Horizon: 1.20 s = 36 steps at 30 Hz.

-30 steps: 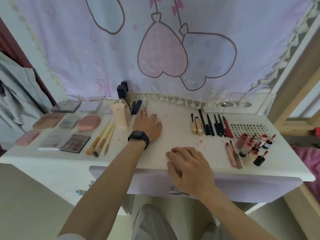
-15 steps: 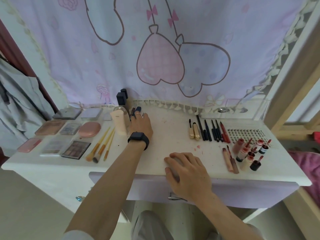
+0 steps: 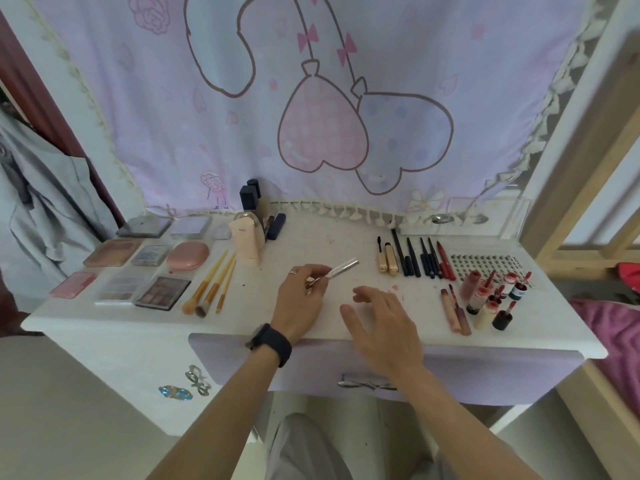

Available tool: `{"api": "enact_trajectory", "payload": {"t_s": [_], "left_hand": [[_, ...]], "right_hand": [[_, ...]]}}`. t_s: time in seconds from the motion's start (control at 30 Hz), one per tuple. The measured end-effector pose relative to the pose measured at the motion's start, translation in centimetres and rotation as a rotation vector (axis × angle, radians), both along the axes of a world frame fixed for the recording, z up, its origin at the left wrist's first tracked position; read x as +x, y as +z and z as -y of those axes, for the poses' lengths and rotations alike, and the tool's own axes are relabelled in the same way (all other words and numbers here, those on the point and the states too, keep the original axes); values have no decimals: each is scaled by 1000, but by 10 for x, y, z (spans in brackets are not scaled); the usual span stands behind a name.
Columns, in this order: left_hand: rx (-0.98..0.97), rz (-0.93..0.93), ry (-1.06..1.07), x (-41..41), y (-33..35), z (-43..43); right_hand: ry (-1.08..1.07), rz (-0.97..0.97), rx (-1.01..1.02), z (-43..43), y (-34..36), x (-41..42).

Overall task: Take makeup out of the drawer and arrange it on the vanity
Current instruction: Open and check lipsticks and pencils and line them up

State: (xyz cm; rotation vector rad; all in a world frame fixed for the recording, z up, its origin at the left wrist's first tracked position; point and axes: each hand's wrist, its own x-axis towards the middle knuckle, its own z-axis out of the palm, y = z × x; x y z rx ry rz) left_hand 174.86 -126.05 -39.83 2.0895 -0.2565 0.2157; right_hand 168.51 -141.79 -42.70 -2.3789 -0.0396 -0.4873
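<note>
While left fingers [image 3: 313, 271] pinch silver tube [image 3: 343, 268], right hand [image 3: 384, 320] loose, labels unreadable

The near end of the silver stick [image 3: 341, 268] is covered by the left hand [image 3: 302, 299]; the brown pencil [image 3: 268, 227] is partly hidden behind the cream tube [image 3: 246, 244].

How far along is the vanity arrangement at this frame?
Mostly done: palettes, brushes, pencils and lip tints lie in groups on the vanity. In hand: the left hand holds a silver stick; the right hand hovers empty. Left: setting that stick down. The drawer looks closed.
</note>
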Motion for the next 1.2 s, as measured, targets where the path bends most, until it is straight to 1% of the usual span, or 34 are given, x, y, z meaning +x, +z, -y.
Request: {"api": "enact_trajectory", "payload": {"t_s": [0.07, 0.1, 0.2, 0.27, 0.3, 0.4, 0.43, 0.47, 0.5, 0.53, 0.63, 0.67, 0.7, 0.77, 0.83, 0.9, 0.97, 1.1, 1.2], "left_hand": [[-66, 20, -44, -20, 0, 0], [-72, 49, -67, -26, 0, 0], [17, 142, -152, -42, 0, -1], [111, 209, -195, -50, -1, -3], [169, 279, -192, -55, -1, -4], [395, 609, -72, -68, 7, -1], [435, 658, -24, -73, 11, 1], [440, 655, 22, -76, 15, 4], [424, 606, 53, -79, 20, 9], [386, 511, 50, -80, 23, 14], [181, 74, -126, -84, 24, 28], [132, -17, -165, -86, 25, 31], [117, -57, -195, -89, 27, 32], [141, -60, -265, -91, 33, 35], [143, -39, -314, -91, 38, 35], [72, -69, -378, -88, 40, 33], [15, -108, -414, -86, 41, 32], [-68, -197, -404, -82, 41, 32], [-101, -217, -361, -81, 38, 31]], "right_hand": [[-36, -26, 133, 1, 6, -1], [-51, -10, 208, 2, 9, -1], [-62, 66, 427, 2, 18, -10], [-70, 105, 495, 1, 25, -19], [-68, 101, 519, 2, 29, -24], [-18, -6, 611, 6, 35, -38], [-1, -51, 640, 6, 37, -43], [10, -83, 664, 6, 39, -49], [16, -96, 677, 5, 41, -54], [17, -91, 678, 5, 41, -57], [-3, 21, 581, 12, 42, -68], [9, 66, 544, 16, 42, -71], [21, 98, 515, 19, 44, -74], [12, 89, 508, 29, 47, -78], [1, -11, 556, 42, 48, -77], [-15, -108, 582, 54, 45, -74], [-14, -164, 542, 61, 43, -74], [76, -198, 568, 66, 44, -82], [112, -196, 598, 70, 46, -85]]}}
